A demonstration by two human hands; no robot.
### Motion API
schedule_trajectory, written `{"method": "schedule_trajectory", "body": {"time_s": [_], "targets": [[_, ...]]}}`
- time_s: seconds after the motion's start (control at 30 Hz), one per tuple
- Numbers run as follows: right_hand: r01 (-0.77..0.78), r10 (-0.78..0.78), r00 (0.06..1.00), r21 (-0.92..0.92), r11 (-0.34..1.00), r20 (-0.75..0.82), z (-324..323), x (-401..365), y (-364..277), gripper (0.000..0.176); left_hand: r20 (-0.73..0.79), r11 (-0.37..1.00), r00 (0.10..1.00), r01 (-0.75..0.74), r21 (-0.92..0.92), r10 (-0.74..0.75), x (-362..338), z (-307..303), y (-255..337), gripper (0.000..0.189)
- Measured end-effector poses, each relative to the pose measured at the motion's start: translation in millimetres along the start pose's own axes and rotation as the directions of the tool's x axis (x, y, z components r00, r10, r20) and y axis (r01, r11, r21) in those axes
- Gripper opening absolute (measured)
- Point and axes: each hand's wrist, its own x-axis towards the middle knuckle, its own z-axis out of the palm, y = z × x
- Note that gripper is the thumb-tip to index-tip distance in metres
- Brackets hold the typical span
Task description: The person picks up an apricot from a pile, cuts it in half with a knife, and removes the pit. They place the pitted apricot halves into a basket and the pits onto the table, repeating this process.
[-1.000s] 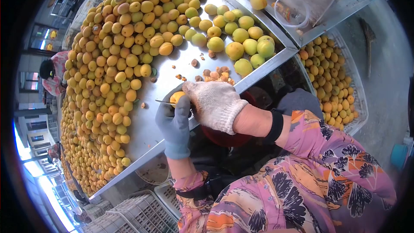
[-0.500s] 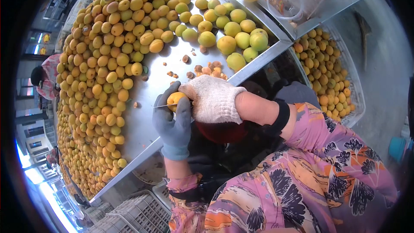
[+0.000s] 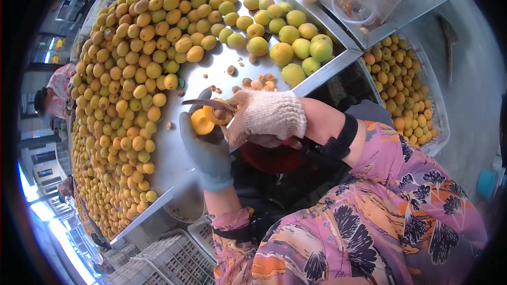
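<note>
My left hand (image 3: 207,153), in a grey glove, is closed around a split apricot (image 3: 201,122). Its yellow inner flesh faces up in two parts, and a brown stone seems to show in the nearer one. My right hand (image 3: 268,117), in a soiled white knit glove, grips a small knife (image 3: 210,103); the handle is hidden in the fingers. The blade lies across the top of the fruit, its tip pointing left. Just beyond my hands, apricot stones (image 3: 259,82) and bits of flesh lie on the metal table (image 3: 177,161).
A large heap of apricots (image 3: 127,84) covers the table's left and far side. Greener apricots (image 3: 293,47) sit by the raised metal edge (image 3: 330,68). A full crate (image 3: 441,121) stands at right, plastic crates (image 3: 169,258) below. Another person (image 3: 60,92) is at far left.
The apricot, whole with the blade seen edge-on at its side, is now opened into two parts. My right hand has turned, bringing the blade flat across the top of the fruit.
</note>
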Motion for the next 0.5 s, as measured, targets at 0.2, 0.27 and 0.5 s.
{"method": "schedule_trajectory", "body": {"time_s": [0.2, 0.27, 0.5], "targets": [[-0.073, 0.082, 0.996, -0.216, 0.974, 0.033, -7.0, 3.8, 19.3, 0.017, 0.232, 0.997, 0.971, 0.069, -0.028, -0.061, -5.6, 9.4, 1.8, 0.053], [-0.081, 0.084, 0.995, -0.053, 0.995, 0.053, -6.5, -0.4, 14.3, 0.014, 0.248, 1.0, 0.969, 0.022, 0.007, -0.023, -4.6, 3.1, 1.6, 0.05], [-0.118, 0.097, 0.992, -0.289, 0.95, -0.086, 11.6, -5.0, 1.0, 0.018, 0.127, 0.986, 0.992, -0.047, 0.162, 0.027, -0.7, -3.7, -7.2, 0.043]]}}
